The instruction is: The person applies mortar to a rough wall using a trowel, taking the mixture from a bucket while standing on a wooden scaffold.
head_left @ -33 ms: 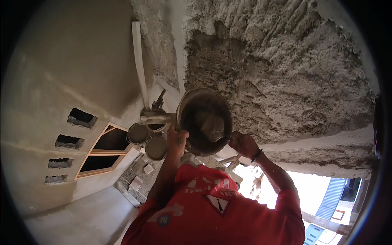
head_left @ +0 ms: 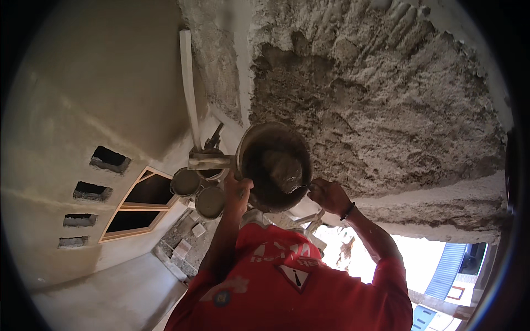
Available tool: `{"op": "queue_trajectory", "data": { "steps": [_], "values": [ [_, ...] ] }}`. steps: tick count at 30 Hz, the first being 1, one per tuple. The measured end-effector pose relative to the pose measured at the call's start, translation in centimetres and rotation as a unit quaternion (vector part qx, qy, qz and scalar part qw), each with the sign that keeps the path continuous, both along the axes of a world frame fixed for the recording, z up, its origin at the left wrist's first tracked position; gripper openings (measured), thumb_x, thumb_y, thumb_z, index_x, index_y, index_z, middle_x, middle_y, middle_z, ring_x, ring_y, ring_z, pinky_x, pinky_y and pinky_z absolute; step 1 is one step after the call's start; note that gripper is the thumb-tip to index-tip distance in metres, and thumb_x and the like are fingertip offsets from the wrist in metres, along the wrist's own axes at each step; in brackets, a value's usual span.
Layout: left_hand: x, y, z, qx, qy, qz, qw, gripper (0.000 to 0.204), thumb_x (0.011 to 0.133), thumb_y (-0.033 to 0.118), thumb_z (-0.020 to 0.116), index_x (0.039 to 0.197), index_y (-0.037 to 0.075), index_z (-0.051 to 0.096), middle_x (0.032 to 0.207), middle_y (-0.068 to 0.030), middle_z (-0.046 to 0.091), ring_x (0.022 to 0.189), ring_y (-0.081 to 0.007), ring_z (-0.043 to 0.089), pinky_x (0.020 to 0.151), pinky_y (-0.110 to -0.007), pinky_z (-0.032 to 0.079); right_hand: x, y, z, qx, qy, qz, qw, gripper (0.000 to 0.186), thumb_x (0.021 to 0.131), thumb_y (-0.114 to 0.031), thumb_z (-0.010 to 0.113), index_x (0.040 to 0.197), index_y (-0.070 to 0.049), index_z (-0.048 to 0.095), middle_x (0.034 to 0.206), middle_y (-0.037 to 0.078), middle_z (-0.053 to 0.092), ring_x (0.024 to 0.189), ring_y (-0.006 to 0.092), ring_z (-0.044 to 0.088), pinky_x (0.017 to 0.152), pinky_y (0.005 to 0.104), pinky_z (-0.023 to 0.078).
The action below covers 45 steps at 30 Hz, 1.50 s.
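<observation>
A round, mortar-crusted bucket (head_left: 251, 138) stands in front of my chest, tilted so that its dark inside shows. My left hand (head_left: 237, 194) is closed at its near left rim, fingers mostly hidden. On the other side, my right hand (head_left: 329, 197) is closed round what looks like a trowel handle; a thin metal edge runs from it into the bucket. A lump of wet grey mortar (head_left: 282, 170) lies in the bucket, hiding most of the blade. Just beyond my left hand sits a wooden float (head_left: 210, 161), close against the bucket's side.
Rough mortar covers the wall (head_left: 386, 110) ahead and right. Mortar-filled buckets (head_left: 210, 202) stand lower left, near a long pale batten (head_left: 189, 83). The smooth left wall has a wooden window frame (head_left: 138, 207) and several rectangular holes. Broken blocks (head_left: 183, 248) lie below.
The bucket and both hands sit very slightly lower and further left in the picture. The lump of mortar shows a little more clearly. Both grips look the same.
</observation>
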<state>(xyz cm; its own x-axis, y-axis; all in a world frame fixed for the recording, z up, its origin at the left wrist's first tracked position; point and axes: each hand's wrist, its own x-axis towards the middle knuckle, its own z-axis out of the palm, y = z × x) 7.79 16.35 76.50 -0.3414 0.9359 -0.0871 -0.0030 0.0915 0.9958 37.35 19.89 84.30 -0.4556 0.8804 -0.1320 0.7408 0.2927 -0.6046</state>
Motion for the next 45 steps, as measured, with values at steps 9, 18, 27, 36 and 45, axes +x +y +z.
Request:
{"op": "queue_trajectory", "data": {
  "steps": [9, 18, 27, 36, 45],
  "values": [
    [-4.8, -2.3, -6.5, 0.064, 0.175, 0.148, 0.971, 0.042, 0.062, 0.002, 0.058, 0.103, -0.004, 0.059, 0.081, -0.0071, 0.058, 0.07, -0.0166, 0.053, 0.063, -0.032, 0.047, -7.5, 6.3, 16.0, -0.018, 0.067, 0.128, 0.989, 0.044, 0.076, -0.016, 0.076, 0.113, -0.004, 0.058, 0.093, 0.013, 0.067, 0.085, 0.0259, 0.066, 0.078, 0.0342, 0.052],
    [-9.8, -6.9, -6.0, -0.064, 0.093, 0.307, 0.945, 0.045, 0.058, 0.0, 0.055, 0.103, -0.002, 0.061, 0.08, -0.0073, 0.063, 0.069, -0.0172, 0.057, 0.061, -0.03, 0.048, -14.9, 14.3, 18.9, -0.208, 0.204, 0.285, 0.913, 0.048, 0.083, -0.023, 0.074, 0.119, 0.004, 0.059, 0.083, 0.01, 0.066, 0.064, 0.0141, 0.062, 0.058, 0.0265, 0.054],
    [-12.1, -10.5, -6.6, -0.077, 0.098, 0.316, 0.941, 0.051, 0.059, 0.002, 0.051, 0.109, -0.006, 0.059, 0.093, -0.0121, 0.067, 0.084, -0.0196, 0.063, 0.074, -0.03, 0.05, -6.6, 27.8, 25.0, 0.168, 0.067, -0.046, 0.982, 0.019, 0.098, -0.019, 0.048, 0.091, -0.005, 0.059, 0.08, 0.004, 0.059, 0.052, 0.0063, 0.051, 0.041, 0.0198, 0.044],
    [-11.0, -5.8, -6.9, -0.021, 0.245, 0.159, 0.956, 0.068, 0.06, 0.01, 0.056, 0.128, 0.004, 0.054, 0.109, -0.0242, 0.061, 0.097, -0.0392, 0.061, 0.082, -0.042, 0.05, -6.2, 12.3, 7.0, -0.26, 0.032, 0.063, 0.963, 0.017, 0.081, -0.013, 0.064, 0.098, -0.01, 0.061, 0.098, 0.011, 0.06, 0.084, 0.02, 0.063, 0.067, 0.0334, 0.057],
    [-7.9, 1.6, 2.7, 0.098, 0.262, 0.005, 0.96, 0.059, 0.064, 0.01, 0.056, 0.122, -0.002, 0.053, 0.096, -0.0192, 0.064, 0.082, -0.0281, 0.063, 0.075, -0.035, 0.05, -12.3, 10.0, 1.8, 0.247, -0.285, 0.189, 0.906, 0.035, 0.088, -0.015, 0.049, 0.123, -0.013, 0.053, 0.111, 0.018, 0.051, 0.097, 0.0325, 0.059, 0.072, 0.0424, 0.055]
  ]
}}
